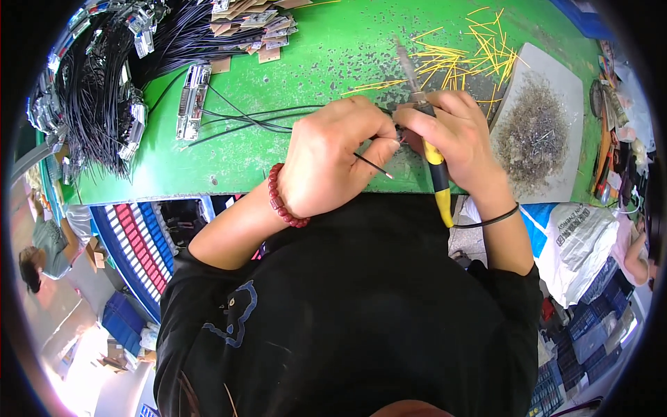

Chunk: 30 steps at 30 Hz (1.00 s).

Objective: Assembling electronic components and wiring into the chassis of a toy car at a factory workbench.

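Left hand [344, 149]: grip pinched a black wire [374, 165], which pointed toward four o'clock. Right hand [455, 135]: grip wrapped around a soldering iron [440, 177] (yellow-and-black), at left hand's three o'clock.

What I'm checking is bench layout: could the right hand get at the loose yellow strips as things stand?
Probably yes: the yellow strips lie just beyond the right hand, but the soldering iron it holds would likely hamper picking.
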Motion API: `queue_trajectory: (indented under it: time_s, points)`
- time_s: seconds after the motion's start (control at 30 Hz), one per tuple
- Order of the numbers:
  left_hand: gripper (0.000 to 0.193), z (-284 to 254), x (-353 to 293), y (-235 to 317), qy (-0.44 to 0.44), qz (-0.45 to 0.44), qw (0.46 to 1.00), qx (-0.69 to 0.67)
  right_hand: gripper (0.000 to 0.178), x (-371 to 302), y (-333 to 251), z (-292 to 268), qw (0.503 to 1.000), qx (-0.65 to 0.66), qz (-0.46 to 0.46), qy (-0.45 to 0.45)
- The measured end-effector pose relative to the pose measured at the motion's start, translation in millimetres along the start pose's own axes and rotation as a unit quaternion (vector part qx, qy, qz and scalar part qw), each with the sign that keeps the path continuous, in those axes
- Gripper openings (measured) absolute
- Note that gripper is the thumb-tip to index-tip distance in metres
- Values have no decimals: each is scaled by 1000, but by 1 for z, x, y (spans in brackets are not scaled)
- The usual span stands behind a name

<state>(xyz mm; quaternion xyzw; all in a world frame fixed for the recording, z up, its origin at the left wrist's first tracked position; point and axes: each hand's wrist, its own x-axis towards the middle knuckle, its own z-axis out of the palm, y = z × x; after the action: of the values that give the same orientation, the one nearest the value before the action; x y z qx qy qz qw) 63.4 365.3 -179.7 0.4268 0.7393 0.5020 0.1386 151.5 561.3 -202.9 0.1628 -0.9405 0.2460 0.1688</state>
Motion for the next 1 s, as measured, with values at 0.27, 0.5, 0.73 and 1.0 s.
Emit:
queue_trajectory:
  time_s: [0.27, 0.5, 0.73, 1.0]
  points:
    - [12, 24, -3, -15, 3, 45, 994, 98, 47, -5, -29, 16, 983, 13, 138, 121]
    - [13, 30, -4, -15, 1, 29, 993, 115, 53, -71, -37, -22, 853, 311, 353, 228]
    - [14, 38, 4, -12, 21, 39, 985, 169, 79, -125, -27, -37, 853, 203, 327, 352]
    - [15, 45, 8, -13, 9, 86, 966, 243, 41, -150, -26, -61, 794, 205, 359, 446]
